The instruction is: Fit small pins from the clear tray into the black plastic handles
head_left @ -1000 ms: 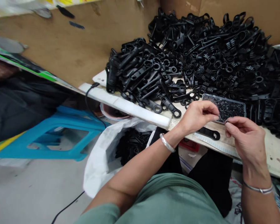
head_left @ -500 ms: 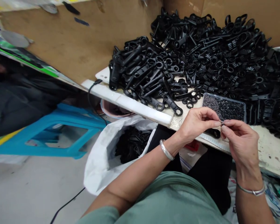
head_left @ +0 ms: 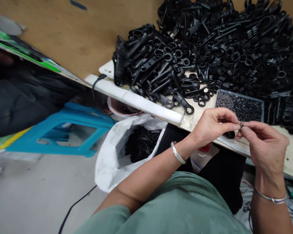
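Note:
My left hand (head_left: 213, 125) and my right hand (head_left: 266, 139) meet fingertip to fingertip over the table's front edge. Both are closed in a pinch around something tiny and dark, too small to name. Just behind the fingers lies a clear shallow box (head_left: 249, 105) of small dark pieces. Partly hidden beneath my hands, a black plastic part (head_left: 230, 134) rests at the table edge. Black ring-ended plastic parts (head_left: 158, 65) are heaped left of the box, with a larger pile of black parts (head_left: 234, 55) behind it.
A white strip (head_left: 136, 100) runs along the table's left edge. Below it stand a white sack (head_left: 107, 162) of black parts and a round tub (head_left: 112, 109). A blue stool (head_left: 51, 143) is at the left, near a person's dark sleeve (head_left: 26, 94). A black cable (head_left: 72, 208) crosses the floor.
The view has shifted, so the piles sit higher in the picture. Both hands appear slightly farther right, still pinched together at the fingertips.

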`<move>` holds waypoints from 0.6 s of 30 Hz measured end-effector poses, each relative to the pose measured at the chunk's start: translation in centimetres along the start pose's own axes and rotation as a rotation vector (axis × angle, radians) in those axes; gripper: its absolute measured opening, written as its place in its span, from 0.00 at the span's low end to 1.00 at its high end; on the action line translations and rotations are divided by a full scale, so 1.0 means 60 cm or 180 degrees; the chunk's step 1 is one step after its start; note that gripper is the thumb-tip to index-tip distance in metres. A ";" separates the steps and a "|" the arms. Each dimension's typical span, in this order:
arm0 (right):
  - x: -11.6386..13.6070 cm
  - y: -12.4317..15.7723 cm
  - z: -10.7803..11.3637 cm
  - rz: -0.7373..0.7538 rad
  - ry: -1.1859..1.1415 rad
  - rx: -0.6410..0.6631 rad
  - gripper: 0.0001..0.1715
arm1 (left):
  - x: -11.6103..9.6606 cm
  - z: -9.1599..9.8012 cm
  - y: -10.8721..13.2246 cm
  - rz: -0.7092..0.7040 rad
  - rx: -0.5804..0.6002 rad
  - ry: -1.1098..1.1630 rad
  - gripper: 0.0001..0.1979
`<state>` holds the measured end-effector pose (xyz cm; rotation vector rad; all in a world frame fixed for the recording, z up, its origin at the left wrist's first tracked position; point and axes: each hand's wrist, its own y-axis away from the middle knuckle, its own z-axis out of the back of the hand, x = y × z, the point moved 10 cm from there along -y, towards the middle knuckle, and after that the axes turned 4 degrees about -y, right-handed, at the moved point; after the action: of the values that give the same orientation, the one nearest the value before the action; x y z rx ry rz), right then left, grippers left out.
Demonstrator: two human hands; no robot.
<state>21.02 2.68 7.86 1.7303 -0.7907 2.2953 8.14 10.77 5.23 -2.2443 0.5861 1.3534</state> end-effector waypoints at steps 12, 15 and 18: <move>0.067 0.026 -0.004 0.0523 0.1581 -0.0257 0.09 | -0.006 0.000 0.005 -0.0215 -0.0352 -0.0184 0.17; 0.064 0.025 -0.004 0.0586 0.1813 -0.0221 0.08 | -0.001 0.001 0.008 -0.0206 -0.0420 -0.0271 0.15; 0.051 0.024 -0.003 0.0451 0.1822 -0.0152 0.08 | -0.001 0.002 0.014 -0.0172 -0.0391 -0.0471 0.12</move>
<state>19.30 0.98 10.23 0.9300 -0.8480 2.6331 7.58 10.17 5.10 -2.2131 0.3980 1.5496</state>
